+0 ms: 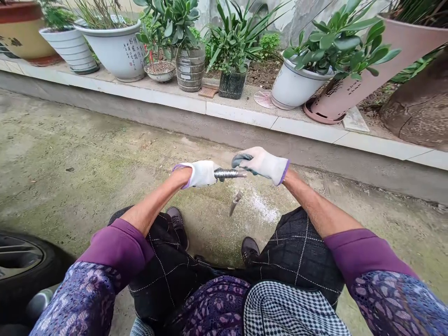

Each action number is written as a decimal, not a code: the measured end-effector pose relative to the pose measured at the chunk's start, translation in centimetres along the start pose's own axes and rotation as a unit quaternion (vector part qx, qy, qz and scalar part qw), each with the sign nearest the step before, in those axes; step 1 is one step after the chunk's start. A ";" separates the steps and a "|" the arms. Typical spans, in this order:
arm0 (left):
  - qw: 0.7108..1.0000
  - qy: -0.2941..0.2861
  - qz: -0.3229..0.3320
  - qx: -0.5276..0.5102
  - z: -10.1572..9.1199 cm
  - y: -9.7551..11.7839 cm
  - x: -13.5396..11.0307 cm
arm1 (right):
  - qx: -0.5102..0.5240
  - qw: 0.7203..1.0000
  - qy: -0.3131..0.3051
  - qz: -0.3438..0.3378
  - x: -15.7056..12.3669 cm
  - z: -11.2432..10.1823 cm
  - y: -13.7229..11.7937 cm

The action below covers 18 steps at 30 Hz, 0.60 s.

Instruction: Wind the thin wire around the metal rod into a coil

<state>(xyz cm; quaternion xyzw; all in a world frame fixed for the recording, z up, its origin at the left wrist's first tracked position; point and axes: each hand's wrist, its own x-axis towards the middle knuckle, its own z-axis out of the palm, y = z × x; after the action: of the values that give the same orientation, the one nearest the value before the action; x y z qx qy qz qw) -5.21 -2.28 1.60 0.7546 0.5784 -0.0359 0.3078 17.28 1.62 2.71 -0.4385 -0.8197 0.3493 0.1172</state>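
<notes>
Both hands wear white work gloves with grey palms and purple cuffs. My left hand is closed round one end of a short ribbed metal rod, held level in front of my knees. My right hand sits at the rod's other end, fingers curled over its tip. Below the rod, a small grey metal piece stands tilted on the concrete ground between my shoes, beside a patch of pale dust.
A raised tiled ledge runs across the back, lined with potted plants and a tipped pink pot. A car tyre sits at the lower left. Mossy concrete ground spreads to the left.
</notes>
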 end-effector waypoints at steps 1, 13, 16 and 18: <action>1.000 0.001 0.002 -0.014 -0.4 0.0 -0.6 | 0.061 0.998 -0.002 0.008 0.0 0.0 0.0; 0.988 0.126 -0.044 0.081 -0.7 0.2 1.3 | -0.079 0.997 -0.006 -0.013 0.0 2.9 -2.2; 0.977 0.107 -0.058 0.174 0.4 0.4 2.0 | -0.176 0.984 -0.004 -0.032 0.2 2.2 -1.3; 0.988 0.076 -0.042 0.124 0.6 0.9 1.7 | -0.158 0.987 -0.002 -0.030 0.4 1.3 -0.6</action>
<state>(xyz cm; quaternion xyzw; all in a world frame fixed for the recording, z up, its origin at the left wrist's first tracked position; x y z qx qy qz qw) -3.67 -1.25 0.79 0.7624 0.6225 -0.0631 0.1654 16.05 1.11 2.12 -0.4257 -0.8778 0.2126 0.0550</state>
